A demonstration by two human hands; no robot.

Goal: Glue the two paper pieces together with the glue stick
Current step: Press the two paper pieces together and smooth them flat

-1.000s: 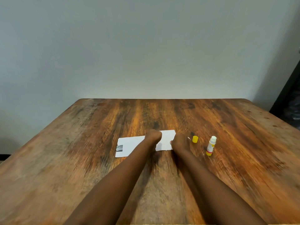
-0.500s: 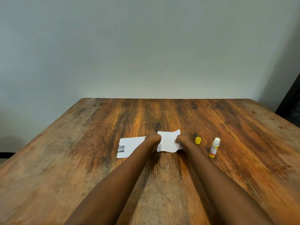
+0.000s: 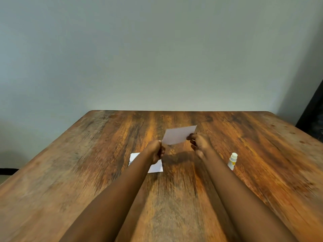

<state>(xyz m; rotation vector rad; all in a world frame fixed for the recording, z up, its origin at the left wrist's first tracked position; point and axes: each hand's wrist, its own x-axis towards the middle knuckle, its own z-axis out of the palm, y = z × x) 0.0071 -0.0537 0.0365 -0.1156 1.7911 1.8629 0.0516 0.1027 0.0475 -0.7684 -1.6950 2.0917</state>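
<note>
The wooden table (image 3: pixel 70 172) has its left edge running diagonally off the lower left of the view, with a wide bare stretch of wood on that side and a plain wall (image 3: pixel 157 49) behind the far edge. A white paper piece (image 3: pixel 155 168) lies flat on the table left of centre; the left forearm crosses over it, so only its far left corner and near right part show, and its torn left edge is blurred. The left hand (image 3: pixel 156 151) is closed, pinching the lower left corner of a second paper piece (image 3: pixel 178 135), which is lifted off the wood and tilted, its shadow falling on the table beneath it. The right hand (image 3: pixel 199 143) grips the right edge of that raised sheet with thumb and forefinger, the other fingers loosely spread below; blur hides the exact contact. Further right, well apart from both hands, a glue stick (image 3: pixel 232 161) stands uncapped on the table, its base partly cut off by the right forearm. Beyond it the table has open wood up to its right edge, where a dark object (image 3: pixel 312 123) stands in the corner.
</note>
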